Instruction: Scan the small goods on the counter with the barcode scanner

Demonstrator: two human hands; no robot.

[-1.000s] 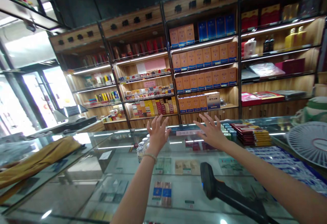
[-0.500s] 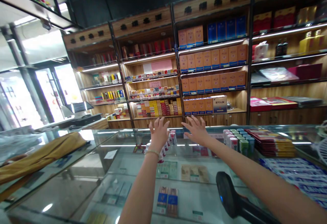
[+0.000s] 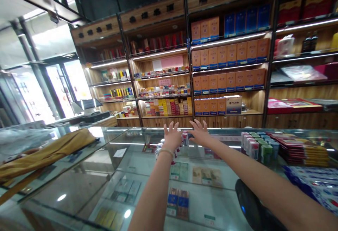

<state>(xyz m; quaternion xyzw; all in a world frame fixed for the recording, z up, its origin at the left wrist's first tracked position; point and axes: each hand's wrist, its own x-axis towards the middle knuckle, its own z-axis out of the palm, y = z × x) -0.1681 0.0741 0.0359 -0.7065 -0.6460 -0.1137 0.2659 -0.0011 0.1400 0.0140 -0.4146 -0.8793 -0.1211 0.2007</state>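
Compared with the earlier frame, my right hand (image 3: 200, 135) has come in toward my left hand (image 3: 173, 140), so the gap between them is narrower; with my view turned a little, the shelves and the black scanner-like device (image 3: 252, 204) sit farther to the right. Both hands hang over the far part of the glass worktop (image 3: 223, 199), palms down, fingers spread wide and loosely curled. I see nothing gripped in either, though the undersides are hidden from me.

The small containers (image 3: 185, 139) stand at my left hand, partly behind it. The end one shows in the gap between my two thumbs, just beside the left one; I cannot tell whether any finger touches it. Its long axis is upright, while the line of containers slants from my left wrist away to the far right. My left hand is the nearer, my right coming close from the other side.

They look short and cylindrical, white with pink or red parts, and paler caps show left of my bracelet (image 3: 167, 151). Their lettering is too small to read. Well to the right, pink, green and blue tubs (image 3: 265, 151) stand in rows beside my right forearm.
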